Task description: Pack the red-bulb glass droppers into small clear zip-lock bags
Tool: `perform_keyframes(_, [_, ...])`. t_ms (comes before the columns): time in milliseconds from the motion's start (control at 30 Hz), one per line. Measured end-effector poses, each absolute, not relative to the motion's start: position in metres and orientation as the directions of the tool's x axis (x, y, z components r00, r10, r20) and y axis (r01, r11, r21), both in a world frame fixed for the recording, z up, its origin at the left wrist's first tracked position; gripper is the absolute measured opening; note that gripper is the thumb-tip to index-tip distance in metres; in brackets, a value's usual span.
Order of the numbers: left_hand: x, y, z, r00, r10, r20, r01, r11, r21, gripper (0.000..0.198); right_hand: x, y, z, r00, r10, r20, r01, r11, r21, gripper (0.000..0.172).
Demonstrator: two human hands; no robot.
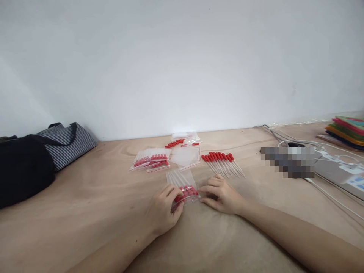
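A clear zip bag (186, 175) lies flat in front of me, holding several droppers with red rubber bulbs (190, 190) toward its near, sealing edge. My left hand (165, 209) is closed on the bag's near left corner, thumb below and fingers above. At the bag's right edge rests my right hand (223, 195), its thumb and fingers apart with nothing visible between them. Just beyond that hand, a row of loose droppers (220, 161) lies fanned out, red bulbs pointing away. Filled zip bags (155, 159) overlap at the left, beside flat, unfilled zip bags (184, 156).
Loose red bulbs (174, 143) and thin clear tubes (193, 139) lie near the wall. A black and striped bag (65, 146) stands at the left. To the right are cables (327, 195), a silver laptop (335, 172) and a stack of colourful items (347, 131).
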State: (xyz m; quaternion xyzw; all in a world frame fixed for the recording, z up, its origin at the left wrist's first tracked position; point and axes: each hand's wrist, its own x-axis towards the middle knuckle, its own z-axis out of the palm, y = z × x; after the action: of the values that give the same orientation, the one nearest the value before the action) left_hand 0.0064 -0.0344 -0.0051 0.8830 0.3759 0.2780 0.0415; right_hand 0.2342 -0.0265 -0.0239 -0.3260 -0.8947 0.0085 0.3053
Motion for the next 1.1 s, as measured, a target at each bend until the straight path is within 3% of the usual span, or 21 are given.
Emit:
perform_keyframes(167, [0.004, -0.031, -0.013, 0.535, 0.708, 0.462, 0.641, -0.696, 0.323, 0.005, 0.223, -0.02, -0.024, -0.673, 0.341, 0.657, 0.536, 0.836, 0.116, 0.014])
perform_keyframes(267, [0.006, -0.029, -0.015, 0.517, 0.704, 0.486, 0.631, -0.697, 0.339, 0.009, 0.22, -0.019, -0.022, -0.691, 0.251, 0.678, 0.522, 0.822, 0.227, 0.016])
perform_keyframes(467, [-0.003, -0.031, -0.003, 0.625, 0.626, 0.466, 0.572, -0.774, 0.273, 0.009, 0.224, -0.018, -0.021, -0.702, 0.26, 0.663, 0.54, 0.801, 0.258, 0.022])
perform_keyframes(700, [-0.024, -0.023, -0.001, 0.838, 0.267, 0.476, 0.368, -0.92, -0.132, 0.014, 0.225, -0.014, -0.018, -0.751, 0.158, 0.641, 0.497, 0.775, 0.391, 0.022])
perform_keyframes(1100, [-0.042, -0.002, -0.019, 0.856, 0.298, 0.422, 0.372, -0.922, -0.103, 0.034, 0.216, -0.015, -0.018, -0.754, 0.159, 0.638, 0.497, 0.773, 0.394, 0.018])
